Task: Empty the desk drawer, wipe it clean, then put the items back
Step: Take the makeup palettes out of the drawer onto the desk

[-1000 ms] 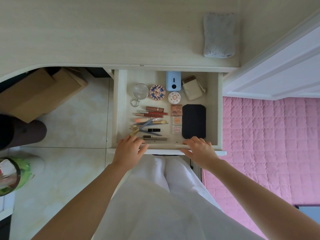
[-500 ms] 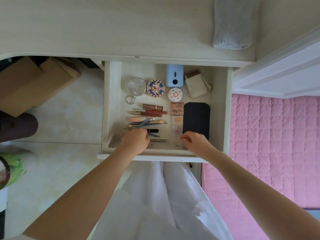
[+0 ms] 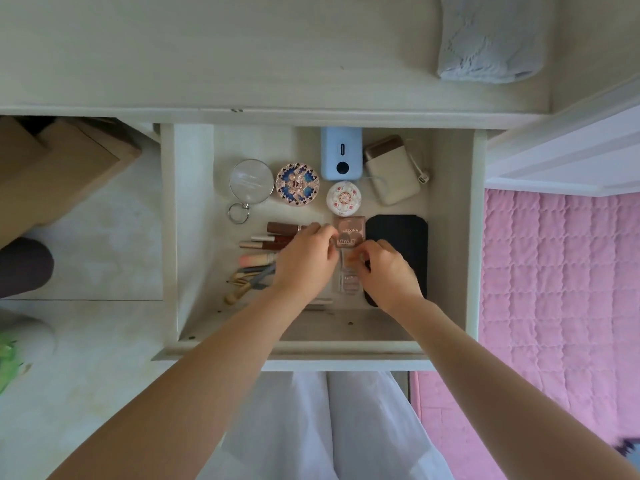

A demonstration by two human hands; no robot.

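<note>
In the middle of the frame, the left hand point(image 3: 306, 259) and right hand point(image 3: 388, 271) curl their fingers onto the small brown box point(image 3: 349, 232) inside the open drawer point(image 3: 194, 237). A gray cloth point(image 3: 488, 39) lies upper right on the desk point(image 3: 207, 53).

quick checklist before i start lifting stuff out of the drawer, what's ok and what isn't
1. Pale wooden drawer pulled fully open: ok.
2. Bare space on the pale desk top for the items: ok.
3. Folded grey cloth at hand on the desk: ok.
4. Left hand and right hand at the small brown palette: ok.
5. Firm hold on the palette: cannot tell, fingers hide the contact.
6. Drawer emptied: not ok, round clear magnifier and black flat case are inside.
</note>
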